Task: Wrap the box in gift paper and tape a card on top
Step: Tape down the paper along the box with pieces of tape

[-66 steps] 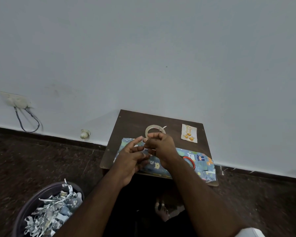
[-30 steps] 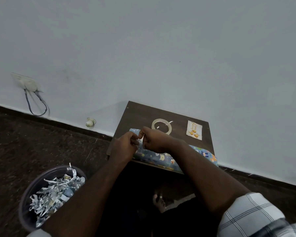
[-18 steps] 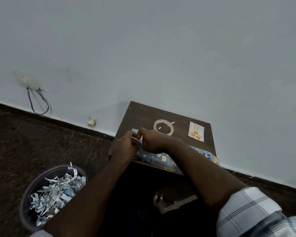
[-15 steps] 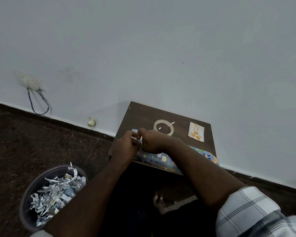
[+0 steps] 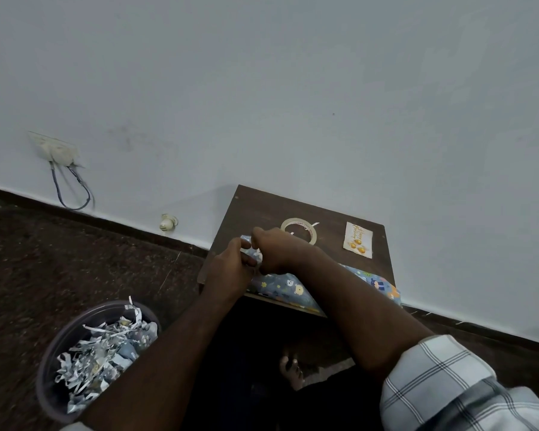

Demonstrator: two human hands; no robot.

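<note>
Both hands [image 5: 231,269] [image 5: 277,253] stay pinched on the wrapped box's [image 5: 293,286] left end at frame centre.
Loosened pinching could let that paper fold spring open.

One head-worn wide-angle view looks forward and down at a small table [image 5: 262,206] against the wall [image 5: 293,88].

Both forearms are bare from wrist to past the elbow. The right arm wears a rolled-up sleeve [image 5: 442,387] at the lower right of the frame: pale cloth crossed by thin dark lines in a large windowpane check, bunched into a thick cuff just above the elbow. At the bottom edge, left of centre, a sliver of pale cloth [image 5: 72,427] shows on the left arm. A bare foot [image 5: 291,370] shows in the shadow at lower centre. No rings, watch or bands are visible on the left hand [image 5: 231,269] or the right hand [image 5: 277,250].
</note>
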